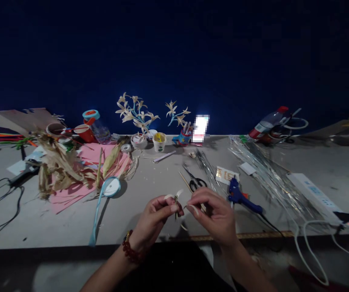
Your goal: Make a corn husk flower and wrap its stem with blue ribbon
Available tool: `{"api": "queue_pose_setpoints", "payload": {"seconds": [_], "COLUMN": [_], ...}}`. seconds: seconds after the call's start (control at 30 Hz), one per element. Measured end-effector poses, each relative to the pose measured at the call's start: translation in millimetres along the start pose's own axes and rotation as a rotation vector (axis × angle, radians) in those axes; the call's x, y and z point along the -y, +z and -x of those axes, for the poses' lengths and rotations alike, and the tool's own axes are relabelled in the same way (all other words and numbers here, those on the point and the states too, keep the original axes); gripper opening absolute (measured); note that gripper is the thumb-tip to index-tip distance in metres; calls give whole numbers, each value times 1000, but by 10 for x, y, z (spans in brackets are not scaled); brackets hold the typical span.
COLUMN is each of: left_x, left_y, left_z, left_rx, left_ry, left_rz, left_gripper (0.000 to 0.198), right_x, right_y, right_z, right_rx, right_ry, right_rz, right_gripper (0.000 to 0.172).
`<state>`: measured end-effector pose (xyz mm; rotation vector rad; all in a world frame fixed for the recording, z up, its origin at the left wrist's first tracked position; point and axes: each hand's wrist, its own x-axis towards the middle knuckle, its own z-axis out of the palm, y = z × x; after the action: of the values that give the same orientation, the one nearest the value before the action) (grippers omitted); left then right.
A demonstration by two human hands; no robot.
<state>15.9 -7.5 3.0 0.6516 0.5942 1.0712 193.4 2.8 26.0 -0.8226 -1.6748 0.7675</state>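
Over the front edge of the table, my left hand (157, 215) pinches a small craft flower (176, 198) between thumb and finger. Its pale petals stick up above a thin dark stem. Close beside it on the right, my right hand (215, 215) has thumb and fingertips closed on a narrow pale petal (192, 208). The petal's far end is partly hidden by the fingers. Just beyond the right hand lie black-handled scissors (198, 184) and a thin wooden stick (185, 181). A blue glue gun (243, 198) rests to the right of that hand.
At left, dried husks (60, 166) lie on pink paper (66, 196) near a roll of light-blue tape (112, 187). Finished flower stems (138, 111) stand at the back beside a paper cup (159, 142). Wire bundles (271, 178), a power strip (314, 196) and a bottle (267, 123) occupy the right.
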Motion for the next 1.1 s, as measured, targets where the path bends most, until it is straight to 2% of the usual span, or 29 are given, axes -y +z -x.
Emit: {"api": "queue_pose_setpoints", "payload": {"seconds": [0.17, 0.5, 1.1], "left_x": [7, 8, -9], "left_y": [3, 29, 45], "left_z": [10, 12, 18], "left_rx": [3, 26, 51], "left_ry": [-14, -35, -53], "left_rz": [9, 49, 46], "left_gripper": [11, 12, 10], "right_x": [16, 45, 101], "right_y": [25, 49, 49], "right_z": [-39, -65, -110], "right_rx": [16, 3, 13], "right_ry": [-11, -36, -153], "right_rz": [58, 105, 241], "right_gripper": [17, 14, 17]}}
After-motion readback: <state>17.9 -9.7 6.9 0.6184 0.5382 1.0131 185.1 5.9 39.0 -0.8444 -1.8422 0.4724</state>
